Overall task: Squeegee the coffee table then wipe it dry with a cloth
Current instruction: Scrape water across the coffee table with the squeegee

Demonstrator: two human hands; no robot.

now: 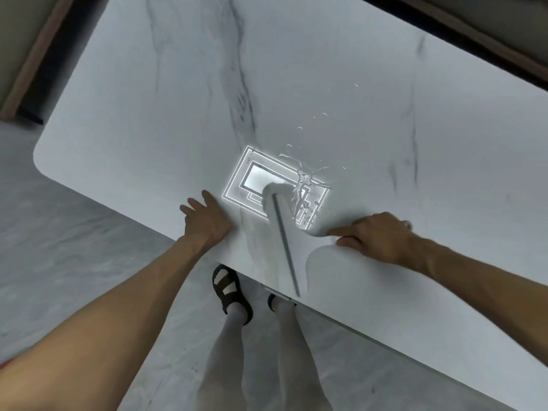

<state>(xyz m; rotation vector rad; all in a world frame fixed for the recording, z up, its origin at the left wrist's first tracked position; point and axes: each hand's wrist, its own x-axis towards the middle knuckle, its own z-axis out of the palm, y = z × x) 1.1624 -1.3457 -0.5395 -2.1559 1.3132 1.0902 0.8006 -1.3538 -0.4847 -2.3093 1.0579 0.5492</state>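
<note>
The white marble coffee table (154, 120) fills most of the view. A white squeegee (275, 235) with a long grey blade strip lies across the near edge, blurred. Its handle points right, and my right hand (382, 238) is closed on that handle. My left hand (207, 223) rests flat on the tabletop just left of the squeegee, fingers spread, holding nothing. A streak of water and scattered droplets (301, 173) sit just beyond the blade's far end. No cloth is in view.
A bright ceiling-light reflection (255, 179) glares on the tabletop beside the water. My legs and sandalled feet (228, 289) stand on the grey floor against the near table edge. A dark, wood-trimmed piece of furniture (44, 72) runs past the table's far left side.
</note>
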